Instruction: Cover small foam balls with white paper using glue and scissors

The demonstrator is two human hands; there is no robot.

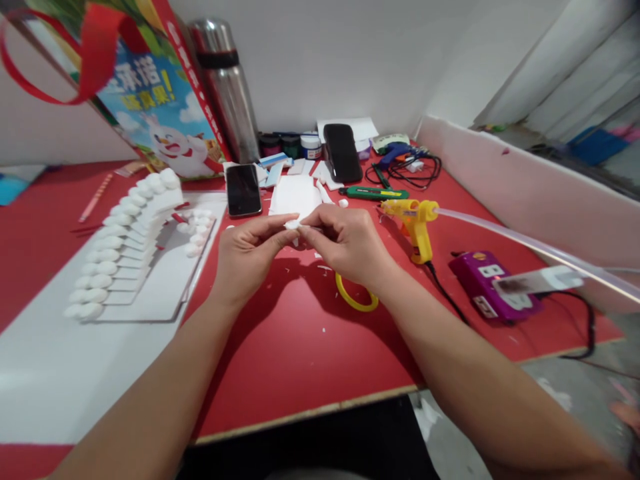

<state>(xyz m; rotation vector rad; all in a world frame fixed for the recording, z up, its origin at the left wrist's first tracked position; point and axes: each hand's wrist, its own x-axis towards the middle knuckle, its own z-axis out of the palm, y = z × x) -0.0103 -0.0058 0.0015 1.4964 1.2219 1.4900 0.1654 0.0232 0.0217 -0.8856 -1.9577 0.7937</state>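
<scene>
Head view: left hand (245, 257) and right hand (347, 241) meet above the red counter (300, 353).
Grip: both pinch a small white piece (293, 225).
White piece: between the two hands.
Risk: uneven squeezing might crease it; a rightward sweep could knock the glue gun (419, 230).

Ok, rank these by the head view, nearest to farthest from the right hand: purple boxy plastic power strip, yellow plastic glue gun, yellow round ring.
1. Yellow round ring: just below the right hand in the picture, partly hidden by it.
2. Yellow plastic glue gun: to the hand's right.
3. Purple boxy plastic power strip: farther right, past the gun.
</scene>
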